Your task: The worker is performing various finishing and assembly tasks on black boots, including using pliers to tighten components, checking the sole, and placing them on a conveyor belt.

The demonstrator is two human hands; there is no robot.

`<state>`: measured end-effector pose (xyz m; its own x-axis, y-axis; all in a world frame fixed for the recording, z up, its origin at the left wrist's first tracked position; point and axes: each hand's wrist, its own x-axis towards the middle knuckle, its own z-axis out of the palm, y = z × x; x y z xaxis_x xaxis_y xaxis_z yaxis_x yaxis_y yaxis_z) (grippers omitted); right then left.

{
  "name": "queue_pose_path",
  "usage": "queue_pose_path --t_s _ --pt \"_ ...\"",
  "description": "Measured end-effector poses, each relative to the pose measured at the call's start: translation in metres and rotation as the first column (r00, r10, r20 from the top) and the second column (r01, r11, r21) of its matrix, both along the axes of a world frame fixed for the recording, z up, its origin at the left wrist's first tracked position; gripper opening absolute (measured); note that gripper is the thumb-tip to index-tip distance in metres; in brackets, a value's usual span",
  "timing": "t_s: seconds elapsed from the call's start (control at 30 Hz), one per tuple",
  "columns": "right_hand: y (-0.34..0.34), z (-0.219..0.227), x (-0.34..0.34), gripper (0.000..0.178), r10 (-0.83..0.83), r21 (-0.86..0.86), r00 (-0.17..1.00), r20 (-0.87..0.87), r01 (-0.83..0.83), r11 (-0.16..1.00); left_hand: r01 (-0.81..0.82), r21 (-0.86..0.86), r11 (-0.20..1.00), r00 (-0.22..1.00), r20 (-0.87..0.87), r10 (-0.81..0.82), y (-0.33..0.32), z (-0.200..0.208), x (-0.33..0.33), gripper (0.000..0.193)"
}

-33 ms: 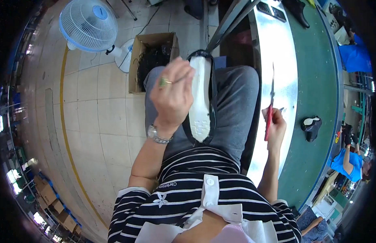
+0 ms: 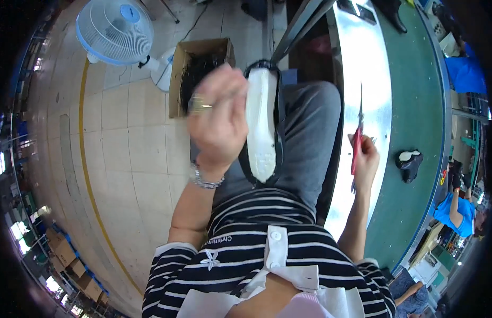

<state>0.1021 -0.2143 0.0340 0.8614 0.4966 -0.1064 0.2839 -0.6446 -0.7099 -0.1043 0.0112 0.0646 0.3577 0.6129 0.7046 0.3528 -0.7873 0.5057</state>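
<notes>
My left hand [image 2: 219,119], blurred, with a ring on one finger and a metal band at the wrist, grips a shoe [image 2: 261,122] over my lap. The shoe has a black upper and a white sole that faces up, its toe pointing away from me. My right hand [image 2: 365,159] is off to the right beside the shiny metal table edge [image 2: 368,63]. It holds red-handled scissors [image 2: 357,132] upright, blades pointing away. The two hands are well apart, with my grey-trousered leg between them.
A cardboard box [image 2: 177,79] with dark scraps stands on the tiled floor to the left, next to a white and blue floor fan [image 2: 116,29]. Another black shoe [image 2: 409,163] lies on the green belt [image 2: 415,95] on the right. A person in blue [image 2: 458,212] is beyond the belt.
</notes>
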Motion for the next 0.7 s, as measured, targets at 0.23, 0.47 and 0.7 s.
queue_pose_path --t_s 0.23,0.47,0.7 --pt "0.002 -0.059 0.104 0.045 -0.077 -0.218 0.971 0.225 0.128 0.967 -0.046 0.133 0.990 0.987 0.159 0.025 0.086 0.033 -0.018 0.019" --pt "-0.018 -0.066 0.097 0.047 -0.017 -0.178 0.957 0.290 0.071 0.982 -0.256 -0.107 0.961 0.877 -0.444 0.184 0.115 -0.096 -0.055 0.060" --pt "-0.098 -0.084 0.065 0.053 0.016 -0.290 0.866 0.501 0.150 0.945 0.455 -0.037 0.890 0.817 -0.380 -0.434 0.000 -0.026 0.016 0.043"
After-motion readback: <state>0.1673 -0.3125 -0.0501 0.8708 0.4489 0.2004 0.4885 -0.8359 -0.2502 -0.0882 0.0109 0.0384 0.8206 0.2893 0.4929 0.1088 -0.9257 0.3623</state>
